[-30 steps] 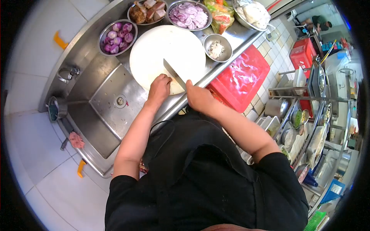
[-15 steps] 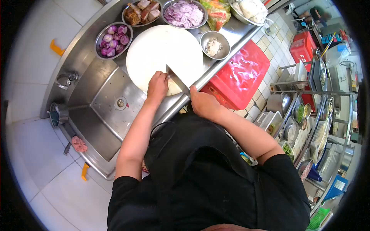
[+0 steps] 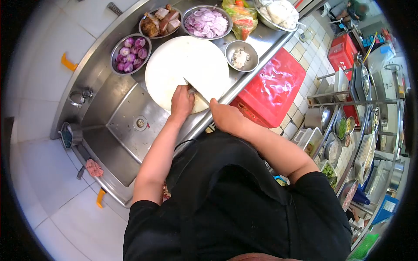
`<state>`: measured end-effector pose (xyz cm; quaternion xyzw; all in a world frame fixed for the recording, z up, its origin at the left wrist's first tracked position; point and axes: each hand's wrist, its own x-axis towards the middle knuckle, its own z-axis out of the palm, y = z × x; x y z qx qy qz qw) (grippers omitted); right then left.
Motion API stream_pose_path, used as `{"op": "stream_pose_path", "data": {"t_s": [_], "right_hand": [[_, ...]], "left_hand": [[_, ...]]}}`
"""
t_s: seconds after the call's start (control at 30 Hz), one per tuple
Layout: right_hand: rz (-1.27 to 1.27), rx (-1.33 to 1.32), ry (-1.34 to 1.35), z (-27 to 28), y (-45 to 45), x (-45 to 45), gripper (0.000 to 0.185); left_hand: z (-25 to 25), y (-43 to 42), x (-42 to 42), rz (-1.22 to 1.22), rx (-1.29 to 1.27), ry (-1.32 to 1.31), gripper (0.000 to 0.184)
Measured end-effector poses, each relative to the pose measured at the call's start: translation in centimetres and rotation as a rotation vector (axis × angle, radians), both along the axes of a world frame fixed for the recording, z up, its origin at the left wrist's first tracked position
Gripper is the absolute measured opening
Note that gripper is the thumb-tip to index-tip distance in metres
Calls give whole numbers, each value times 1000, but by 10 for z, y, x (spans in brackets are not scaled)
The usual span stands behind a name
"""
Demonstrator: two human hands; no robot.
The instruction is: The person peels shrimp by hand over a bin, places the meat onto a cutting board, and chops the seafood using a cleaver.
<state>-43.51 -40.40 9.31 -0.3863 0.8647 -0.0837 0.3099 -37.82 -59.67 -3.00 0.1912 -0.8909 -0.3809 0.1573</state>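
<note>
A round white cutting board (image 3: 187,58) lies on the steel counter beside the sink. My right hand (image 3: 226,116) is closed around the handle of a knife (image 3: 198,93), whose blade points away and left across the board's near part. Close beside the blade, my left hand (image 3: 182,102) has its fingers bent and pressed together at the board's near edge. Something small seems to be under those fingertips, but its kind is hidden. The knife handle is covered by my right hand.
Around the board stand bowls of peeled purple onions (image 3: 130,54), meat chunks (image 3: 161,21), sliced onion (image 3: 207,22) and chopped white pieces (image 3: 240,57). To the left is the sink (image 3: 124,130); a red lidded bin (image 3: 274,91) stands right. A person (image 3: 355,12) is far off.
The view has shifted slightly, so the counter appears lower. The knife tip has moved a little left over the board, and both hands remain near its front edge.
</note>
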Motion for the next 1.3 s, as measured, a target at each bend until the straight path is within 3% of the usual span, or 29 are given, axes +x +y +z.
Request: {"op": "stream_pose_path", "data": {"t_s": [0.13,0.33,0.4,0.5,0.8,0.93,1.03,1.1,1.3], "right_hand": [[-17,6,2,-18,16,4,22],[-22,25,46,-7,-23,-34,27],[16,-2,73,10,-18,-34,29],[-25,23,35,31,-11,-20,32],[57,118,22,31,-21,-24,30],[4,71,33,40,-12,-26,30],[-12,28,36,40,-2,-22,29],[-17,26,17,35,4,-15,26],[46,-24,45,16,8,-8,23]], "left_hand": [[-4,-2,0,-4,-53,5,20],[2,-6,15,-212,-25,-38,27],[8,-4,21,-169,-35,33,28],[17,-3,23,-17,146,-27,26],[0,0,14,-99,-80,-89,19],[8,1,26,-204,17,-25,20],[15,2,29,-96,1,43,19],[17,1,31,-58,45,-58,19],[10,11,31,-127,-55,-25,16]]}}
